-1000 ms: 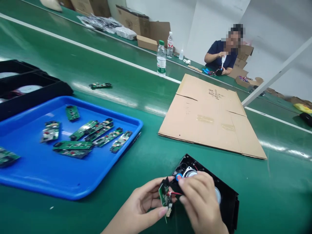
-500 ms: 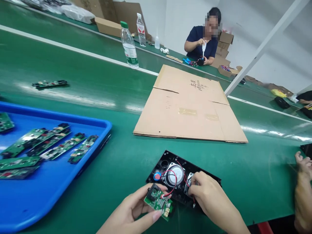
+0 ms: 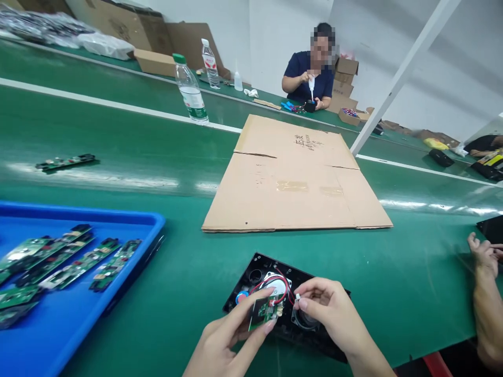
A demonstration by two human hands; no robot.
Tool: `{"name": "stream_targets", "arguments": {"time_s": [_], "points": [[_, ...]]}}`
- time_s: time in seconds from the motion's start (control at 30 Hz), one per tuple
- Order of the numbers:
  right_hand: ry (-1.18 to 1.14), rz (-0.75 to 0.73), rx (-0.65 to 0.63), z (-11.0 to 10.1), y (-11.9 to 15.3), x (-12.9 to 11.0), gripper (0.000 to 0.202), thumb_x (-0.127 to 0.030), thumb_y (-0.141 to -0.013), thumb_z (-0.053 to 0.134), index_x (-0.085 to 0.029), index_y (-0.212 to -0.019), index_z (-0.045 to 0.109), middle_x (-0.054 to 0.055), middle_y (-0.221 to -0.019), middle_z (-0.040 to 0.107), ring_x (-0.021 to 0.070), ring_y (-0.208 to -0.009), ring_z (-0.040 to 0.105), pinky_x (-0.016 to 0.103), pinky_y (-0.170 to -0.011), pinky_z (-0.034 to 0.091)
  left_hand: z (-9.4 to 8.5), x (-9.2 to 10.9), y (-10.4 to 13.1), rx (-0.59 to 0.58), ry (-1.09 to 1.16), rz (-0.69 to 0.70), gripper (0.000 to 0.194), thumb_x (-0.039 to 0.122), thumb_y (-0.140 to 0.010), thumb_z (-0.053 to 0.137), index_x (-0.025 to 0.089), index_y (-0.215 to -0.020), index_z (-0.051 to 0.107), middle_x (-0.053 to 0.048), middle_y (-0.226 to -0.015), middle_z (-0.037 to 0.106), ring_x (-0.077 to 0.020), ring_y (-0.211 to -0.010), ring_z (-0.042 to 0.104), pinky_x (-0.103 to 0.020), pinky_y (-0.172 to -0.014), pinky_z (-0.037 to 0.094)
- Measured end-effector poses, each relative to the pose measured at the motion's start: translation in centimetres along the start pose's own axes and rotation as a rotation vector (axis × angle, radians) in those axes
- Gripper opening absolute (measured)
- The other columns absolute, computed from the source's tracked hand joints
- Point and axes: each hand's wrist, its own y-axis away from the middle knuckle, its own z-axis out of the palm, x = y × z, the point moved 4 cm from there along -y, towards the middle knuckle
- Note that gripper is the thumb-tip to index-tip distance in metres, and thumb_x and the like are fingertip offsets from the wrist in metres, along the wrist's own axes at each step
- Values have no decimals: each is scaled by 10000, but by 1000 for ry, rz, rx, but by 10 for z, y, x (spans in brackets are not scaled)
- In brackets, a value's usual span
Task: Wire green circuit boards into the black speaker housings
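Since half a second ago the small green circuit board (image 3: 266,310) has been lifted from the near edge of the black speaker panel (image 3: 257,272) up over it, and the right hand (image 3: 332,314) has left the second speaker to pinch a tiny white connector (image 3: 297,297). That right hand is closed narrowly on the connector between thumb and forefinger, at about 3 o'clock from the board and just beside it. At 9 o'clock of the board, the left hand (image 3: 228,340) holds it tilted between thumb and fingertips. Red and black wires (image 3: 275,279) loop from the board over the round speaker (image 3: 280,285) set in the panel, which lies flat on the green desk (image 3: 188,272) near its front edge; a blue round part (image 3: 241,296) sits at the panel's 9 o'clock end. Well to the left, at 9 o'clock, a blue tray (image 3: 149,225) holds several long green boards (image 3: 78,264), and one more board (image 3: 65,162) lies alone on the desk at 10 o'clock. Beyond the panel at 12 o'clock lies a flattened cardboard sheet (image 3: 291,183), with a water bottle (image 3: 190,90) farther off at 11 o'clock. Another person's hand (image 3: 481,256) rests at the right edge at 3 o'clock, and a seated person (image 3: 308,73) works at the far side.
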Motion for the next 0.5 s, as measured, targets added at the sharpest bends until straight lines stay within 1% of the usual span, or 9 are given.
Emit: {"name": "stream_targets", "arguments": {"time_s": [0.03, 0.07, 0.1, 0.17, 0.23, 0.27, 0.33, 0.5], "points": [[124, -87, 15, 1, 4, -4, 125, -268, -728, 606, -159, -779, 638, 35, -719, 632, 117, -637, 558, 220, -552, 426, 1, 2, -1, 5, -31, 16, 306, 323, -714, 627, 260, -1012, 644, 18, -904, 727, -191, -850, 672, -171, -711, 540], [255, -199, 46, 3, 7, -7, 115, -225, -767, 552, -171, -795, 649, 33, -739, 623, 124, -668, 552, 232, -578, 438, 1, 3, -1, 13, -57, 31, 301, 315, -715, 628, 266, -1011, 645, 26, -888, 729, -185, -845, 673, -159, -703, 537], [386, -322, 94, 5, 12, -11, 149, -185, -796, 504, -180, -817, 651, 33, -753, 616, 131, -691, 544, 242, -596, 444, 1, 5, -1, 23, -78, 43, 295, 308, -717, 628, 271, -1009, 646, 32, -875, 730, -180, -841, 674, -149, -699, 534], [623, -556, 235, 11, 20, -14, 216, -120, -837, 434, -181, -887, 635, 40, -764, 608, 144, -719, 524, 262, -616, 445, 1, 7, 0, 42, -111, 62, 280, 300, -721, 626, 277, -1000, 647, 42, -852, 731, -168, -812, 679, -136, -680, 532], [804, -721, 392, 17, 26, -14, 225, -84, -857, 407, -160, -931, 605, 50, -757, 603, 152, -715, 505, 281, -619, 431, 2, 7, 2, 51, -138, 67, 269, 300, -727, 621, 273, -994, 645, 43, -840, 734, -158, -769, 684, -132, -655, 534], [866, -768, 449, 21, 28, -13, 212, -73, -860, 407, -149, -923, 595, 51, -747, 598, 151, -698, 495, 286, -613, 419, 2, 7, 2, 55, -149, 65, 264, 298, -732, 617, 270, -992, 643, 42, -849, 734, -155, -760, 684, -130, -653, 534], [910, -803, 487, 27, 30, -11, 180, -61, -860, 416, -144, -875, 575, 41, -720, 588, 143, -670, 477, 287, -608, 394, 3, 6, 3, 67, -164, 68, 255, 291, -741, 608, 263, -993, 637, 39, -880, 732, -149, -765, 684, -126, -664, 529], [831, -754, 445, 34, 30, -9, 170, -99, -880, 406, -167, -781, 526, 7, -694, 554, 126, -646, 449, 280, -619, 365, 3, 6, 5, 90, -247, 110, 278, 281, -745, 611, 261, -1022, 621, 38, -889, 732, -150, -776, 685, -121, -654, 524]]}}
